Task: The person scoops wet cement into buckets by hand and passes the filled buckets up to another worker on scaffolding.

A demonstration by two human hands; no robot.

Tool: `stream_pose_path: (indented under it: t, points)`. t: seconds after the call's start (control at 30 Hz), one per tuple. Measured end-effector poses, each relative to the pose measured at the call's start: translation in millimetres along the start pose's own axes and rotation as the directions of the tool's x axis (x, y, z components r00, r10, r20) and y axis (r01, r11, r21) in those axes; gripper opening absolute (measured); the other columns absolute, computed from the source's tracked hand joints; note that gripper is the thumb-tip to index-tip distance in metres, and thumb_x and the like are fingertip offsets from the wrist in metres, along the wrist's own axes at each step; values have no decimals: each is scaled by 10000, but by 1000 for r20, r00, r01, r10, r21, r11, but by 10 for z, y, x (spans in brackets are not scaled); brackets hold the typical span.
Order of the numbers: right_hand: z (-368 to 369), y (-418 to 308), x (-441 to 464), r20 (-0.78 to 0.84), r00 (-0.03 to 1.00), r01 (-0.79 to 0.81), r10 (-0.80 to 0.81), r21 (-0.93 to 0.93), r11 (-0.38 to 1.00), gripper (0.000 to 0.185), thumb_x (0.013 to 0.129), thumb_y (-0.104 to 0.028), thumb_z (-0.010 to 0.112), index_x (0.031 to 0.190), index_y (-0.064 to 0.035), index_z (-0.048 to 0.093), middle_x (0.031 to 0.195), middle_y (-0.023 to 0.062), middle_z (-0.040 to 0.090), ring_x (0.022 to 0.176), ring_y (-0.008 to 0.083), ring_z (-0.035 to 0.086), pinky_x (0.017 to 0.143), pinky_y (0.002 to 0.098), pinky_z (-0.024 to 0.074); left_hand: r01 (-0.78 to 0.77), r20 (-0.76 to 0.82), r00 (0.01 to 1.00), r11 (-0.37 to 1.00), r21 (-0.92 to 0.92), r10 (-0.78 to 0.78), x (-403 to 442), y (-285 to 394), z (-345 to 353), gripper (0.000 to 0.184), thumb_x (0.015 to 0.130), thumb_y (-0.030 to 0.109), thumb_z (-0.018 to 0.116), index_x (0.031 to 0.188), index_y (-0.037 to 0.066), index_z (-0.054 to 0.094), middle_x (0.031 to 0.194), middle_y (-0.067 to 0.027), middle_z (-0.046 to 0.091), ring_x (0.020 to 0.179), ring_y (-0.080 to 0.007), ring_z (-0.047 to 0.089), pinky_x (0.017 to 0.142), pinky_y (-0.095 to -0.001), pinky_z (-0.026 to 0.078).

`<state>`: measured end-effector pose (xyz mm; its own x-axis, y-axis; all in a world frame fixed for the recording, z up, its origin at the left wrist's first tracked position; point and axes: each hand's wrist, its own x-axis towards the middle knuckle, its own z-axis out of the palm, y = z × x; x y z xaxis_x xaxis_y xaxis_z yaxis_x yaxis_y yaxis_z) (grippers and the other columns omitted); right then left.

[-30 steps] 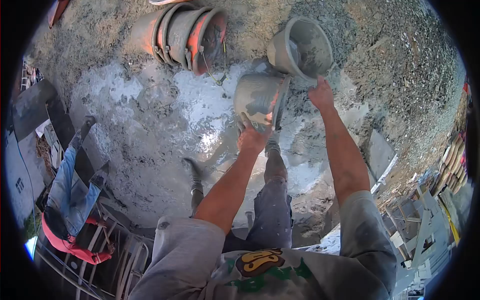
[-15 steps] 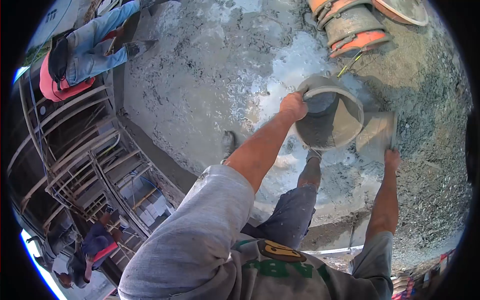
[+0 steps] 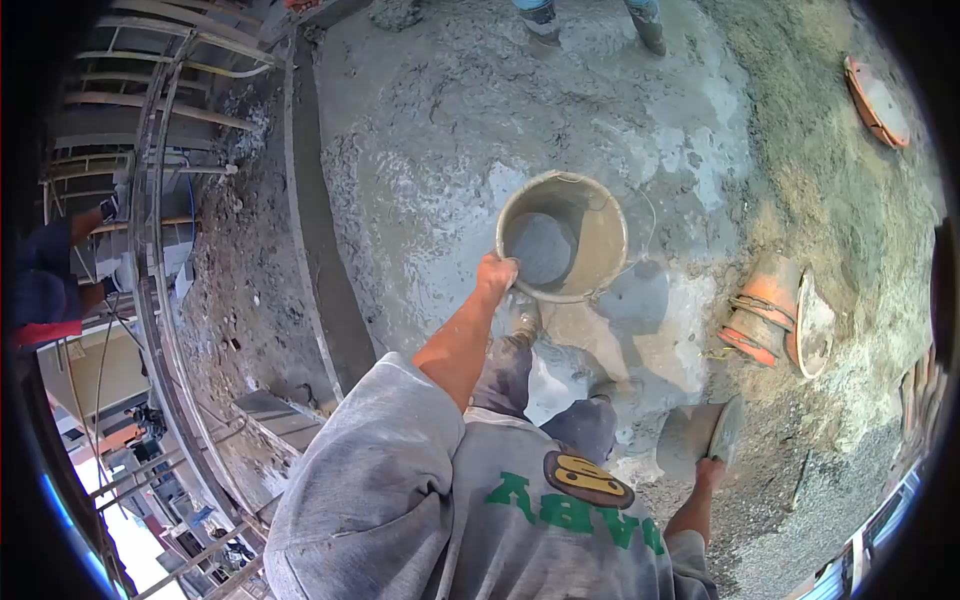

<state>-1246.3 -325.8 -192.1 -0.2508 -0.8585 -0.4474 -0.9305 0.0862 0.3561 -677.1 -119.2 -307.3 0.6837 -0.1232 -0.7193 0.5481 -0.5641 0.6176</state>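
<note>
Wet, grey concrete (image 3: 430, 150) is spread across the ground, bordered on the left by a long board (image 3: 315, 250) and on the right by gravel (image 3: 765, 530). Metal railings (image 3: 160, 270) are seen beyond the board, and a co-worker's boots (image 3: 648, 28) are seen at the far edge.

An upright-mouthed bucket (image 3: 597, 238) is held ahead of the body by the left hand (image 3: 497, 273); its near-left rim is gripped with curled, closed fingers, partly hidden by the wall. Its opening is turned up toward the camera, and grey wet residue (image 3: 540, 248) is shown at its base. Whether it is lifted off the ground cannot be told.

A tipped bucket (image 3: 688, 440) is held low at the right side, its rim clasped by the closed right hand (image 3: 709, 472), though the separate fingers are too small to make out. Its long axis is laid roughly crosswise, with the mouth turned rightward. The two buckets are kept well apart, one ahead and one beside the body. Nested orange-marked buckets (image 3: 768, 290) are set ahead of the right hand, which is nearer to them than the left; a round pan (image 3: 815, 325) is leaned against them.
</note>
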Motion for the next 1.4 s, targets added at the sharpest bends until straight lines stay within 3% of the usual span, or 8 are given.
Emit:
stream_pose_path:
  t: [0.37,0.63,0.97,1.07,1.13,1.2,1.3,1.4]
  points:
    - [-1592,-1788,268,-251,923,364,-291,333,870,391,625,-127,480,963,8,623,928,271,600,930,419,551,843,423,427,-20,-590,803,985,-170,-86,-597,544,-3246,291,707,101,582,944,-68,566,743,-137,599,633,-240,608,515,-358,504]
    - [-1688,-3673,204,-276,797,578,-537,94,810,330,695,-171,448,906,31,601,921,283,587,898,418,560,817,442,440,-19,-402,835,711,-703,-375,-517,165,-3376,162,754,75,510,888,-15,520,810,-114,562,693,-242,601,566,-380,550]
    - [-1816,-5920,10,-77,846,528,-527,-18,849,272,729,-192,500,931,-66,631,966,185,620,890,341,603,764,417,499,223,-101,907,669,-709,-409,675,876,-3193,136,757,113,495,860,26,513,787,-96,546,656,-247,590,599,-383,548]
    - [-710,-6118,849,108,632,770,-767,-191,608,271,729,-190,523,951,-77,631,960,172,624,862,340,609,758,415,499,228,-171,905,784,-577,-389,1266,1597,-3081,243,746,112,541,949,-10,487,845,-120,561,656,-241,596,595,-373,550]
    - [-1406,-6608,193,227,512,850,-828,-270,451,278,720,-173,561,966,-58,621,954,161,630,811,316,622,688,394,510,188,-193,923,826,-531,-334,1590,2159,-2943,361,737,114,567,1029,-45,426,879,-146,560,677,-250,602,601,-371,551]
    - [-992,-7052,327,-13,342,940,-940,26,341,310,769,-252,588,1005,-52,609,967,144,628,778,266,627,643,351,502,162,-205,930,839,-520,-306,1624,2674,-2757,479,728,117,585,1094,-79,346,896,-171,554,700,-262,605,610,-373,552]
    - [-2232,-8081,-710,217,625,337,-750,792,510,506,823,-450,534,1143,-58,530,1037,129,599,852,224,594,705,325,466,131,-145,965,877,-462,-220,1923,3235,-2682,579,719,126,599,1133,-103,265,900,-188,546,717,-269,601,624,-381,550]
    - [-3231,-8739,-1175,290,525,-14,-800,943,332,628,829,-514,502,1260,-64,426,1081,99,572,923,207,563,778,320,447,117,-164,969,931,-345,-183,2069,3748,-2685,554,682,131,614,1110,-93,341,873,-169,559,719,-242,584,615,-362,518]
